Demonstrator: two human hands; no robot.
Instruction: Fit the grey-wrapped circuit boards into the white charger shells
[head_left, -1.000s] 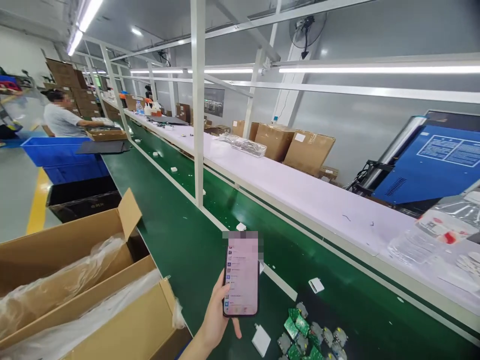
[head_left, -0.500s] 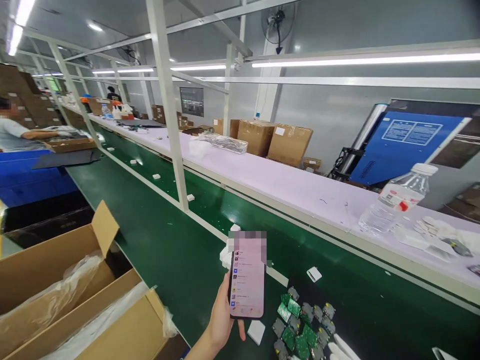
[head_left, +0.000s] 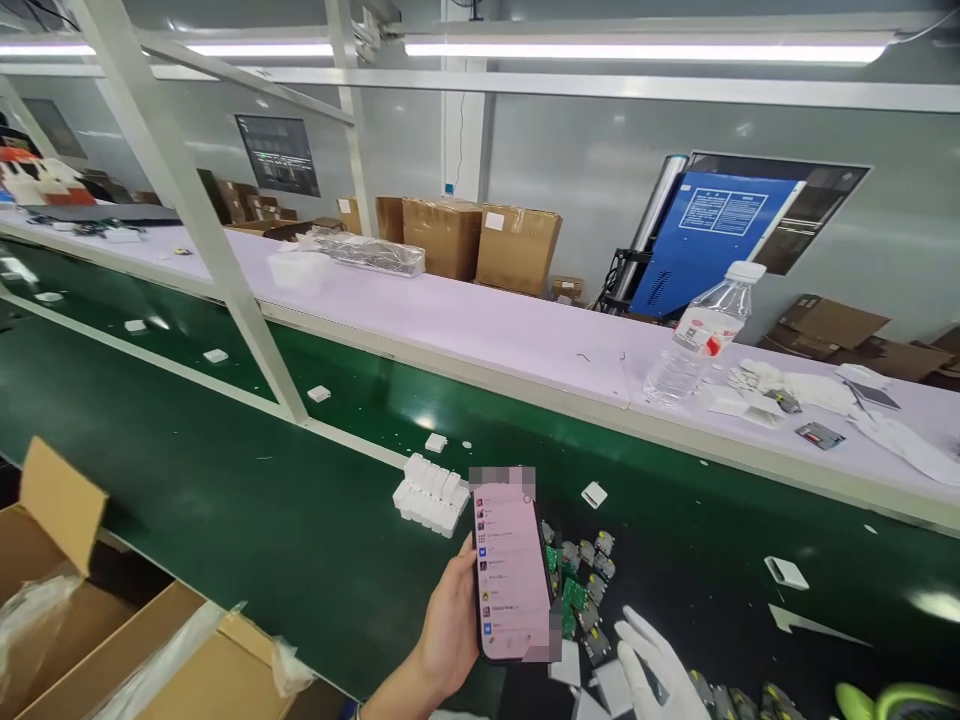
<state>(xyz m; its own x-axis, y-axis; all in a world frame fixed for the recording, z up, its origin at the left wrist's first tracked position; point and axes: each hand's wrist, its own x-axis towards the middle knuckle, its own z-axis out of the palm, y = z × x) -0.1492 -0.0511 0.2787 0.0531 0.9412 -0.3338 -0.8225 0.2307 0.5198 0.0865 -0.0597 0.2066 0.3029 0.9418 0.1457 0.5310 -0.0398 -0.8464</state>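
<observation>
My bare left hand (head_left: pixel 450 625) is closed around a smartphone (head_left: pixel 510 570), held upright with a list on its lit screen. My right hand (head_left: pixel 660 665), in a white glove, is at the lower edge with its fingers stretched out and slightly apart. Beside its fingertips lie white plastic housings (head_left: pixel 566 663) and a pile of small green and grey circuit boards (head_left: pixel 577 590), partly hidden by the phone. Several white housings stand in a stacked block (head_left: pixel 431 495) left of the phone.
A green conveyor belt (head_left: pixel 360 390) with scattered white housings runs behind a metal frame post (head_left: pixel 195 220). On the pale shelf stands a water bottle (head_left: pixel 705 335) near a circuit board (head_left: pixel 820 435). Open cardboard boxes (head_left: pixel 180 650) are at the lower left. A green rounded object (head_left: pixel 900 700) shows at lower right.
The view has swung to the right and down. More of my gloved right hand now shows, along with further boards at the lower right. The phone stays in my left hand.
</observation>
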